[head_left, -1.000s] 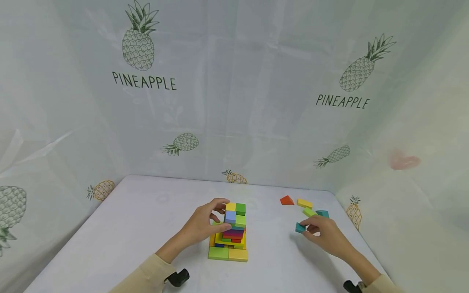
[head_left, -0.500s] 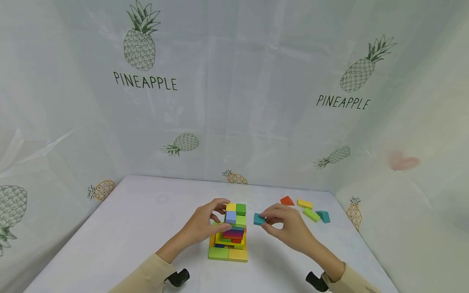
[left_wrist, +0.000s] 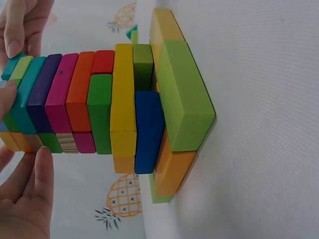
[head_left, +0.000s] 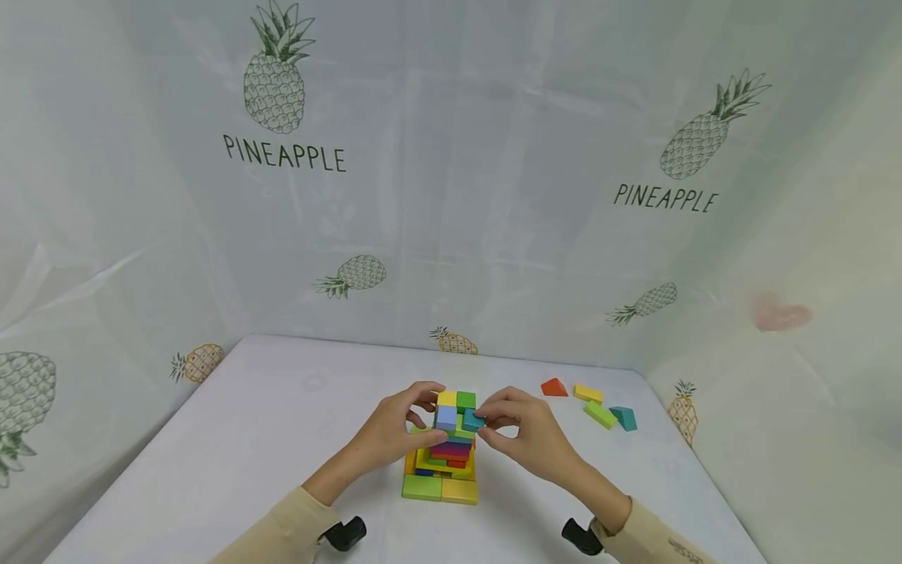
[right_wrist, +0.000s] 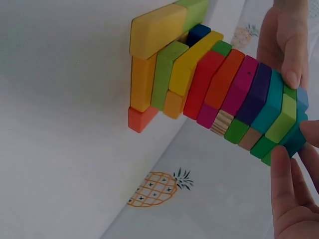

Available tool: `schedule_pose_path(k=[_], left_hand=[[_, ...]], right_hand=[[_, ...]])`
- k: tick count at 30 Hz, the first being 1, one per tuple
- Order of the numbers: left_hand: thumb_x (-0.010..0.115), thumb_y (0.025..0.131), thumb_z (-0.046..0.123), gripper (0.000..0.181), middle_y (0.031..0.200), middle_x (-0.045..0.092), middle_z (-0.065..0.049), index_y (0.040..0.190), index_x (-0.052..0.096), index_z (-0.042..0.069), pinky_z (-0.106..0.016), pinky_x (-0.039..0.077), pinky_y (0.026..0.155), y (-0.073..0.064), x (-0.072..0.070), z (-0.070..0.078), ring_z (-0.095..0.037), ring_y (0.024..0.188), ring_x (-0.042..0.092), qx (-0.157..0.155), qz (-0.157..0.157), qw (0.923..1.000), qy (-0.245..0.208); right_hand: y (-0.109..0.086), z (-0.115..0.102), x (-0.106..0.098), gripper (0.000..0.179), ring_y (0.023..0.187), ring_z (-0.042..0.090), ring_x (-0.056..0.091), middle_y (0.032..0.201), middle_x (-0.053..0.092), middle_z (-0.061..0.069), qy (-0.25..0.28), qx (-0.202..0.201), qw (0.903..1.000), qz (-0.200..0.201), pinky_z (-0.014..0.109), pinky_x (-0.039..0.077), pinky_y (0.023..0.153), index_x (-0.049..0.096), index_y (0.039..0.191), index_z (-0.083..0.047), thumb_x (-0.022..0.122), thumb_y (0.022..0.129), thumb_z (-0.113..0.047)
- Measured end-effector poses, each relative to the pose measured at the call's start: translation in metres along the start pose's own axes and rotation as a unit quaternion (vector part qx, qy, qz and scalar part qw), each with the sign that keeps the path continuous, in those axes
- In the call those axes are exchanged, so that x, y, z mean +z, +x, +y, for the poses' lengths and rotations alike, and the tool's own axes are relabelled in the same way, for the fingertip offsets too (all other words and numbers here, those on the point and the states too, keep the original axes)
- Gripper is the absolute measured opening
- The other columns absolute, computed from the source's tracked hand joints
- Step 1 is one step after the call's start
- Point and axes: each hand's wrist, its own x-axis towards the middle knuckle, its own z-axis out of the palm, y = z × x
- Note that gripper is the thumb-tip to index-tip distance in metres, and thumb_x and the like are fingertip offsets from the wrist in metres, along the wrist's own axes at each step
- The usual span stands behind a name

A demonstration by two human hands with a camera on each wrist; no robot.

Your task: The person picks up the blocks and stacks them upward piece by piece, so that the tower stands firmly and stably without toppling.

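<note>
A stepped tower of coloured wooden blocks [head_left: 451, 452] stands on the white table, wider at its base. The left hand [head_left: 396, 423] steadies its upper part, thumb at the near left side and fingers round the far side. A small teal block [head_left: 472, 421] is pinched between thumb and fingertips of the right hand [head_left: 527, 435], at the tower's top right, beside a light blue block [head_left: 446, 417]. In the right wrist view this teal block [right_wrist: 297, 139] lies against the lime block [right_wrist: 282, 118] of the top layers.
At the back right of the table lie several loose blocks: an orange-red triangular one [head_left: 553, 387], a yellow one [head_left: 588, 392], a lime one [head_left: 600, 415] and a teal wedge [head_left: 623, 417]. A pineapple-print curtain [head_left: 479, 196] hangs behind the table.
The right hand has carried the teal block leftwards from near the loose blocks to the tower's top right. The left hand has stayed at the tower.
</note>
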Motion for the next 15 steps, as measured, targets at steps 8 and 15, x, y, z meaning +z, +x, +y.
schedule_pose_path(k=[8,15], left_hand=[[0.085,0.092,0.038,0.067,0.131,0.069,-0.001,0.149,0.054,0.025,-0.031,0.061,0.090,0.0014,0.0004,-0.0013,-0.033,0.117,0.065,0.004,-0.001,1.0000,-0.001],[0.086,0.092,0.036,0.067,0.130,0.069,-0.001,0.149,0.054,0.024,-0.026,0.059,0.090,0.0017,0.0003,-0.0009,-0.032,0.118,0.065,0.008,-0.002,1.0000,-0.001]], right_hand=[[0.0008,-0.0003,0.0056,0.026,0.088,0.005,0.073,0.104,0.065,0.000,0.003,-0.006,0.9999,0.011,0.031,0.064,0.083,0.082,0.111,-0.012,0.088,0.087,-0.004],[0.0022,-0.0013,0.0083,0.028,0.088,0.005,0.072,0.104,0.065,-0.001,0.001,-0.005,0.9999,0.011,0.029,0.064,0.083,0.082,0.111,-0.012,0.088,0.086,-0.002]])
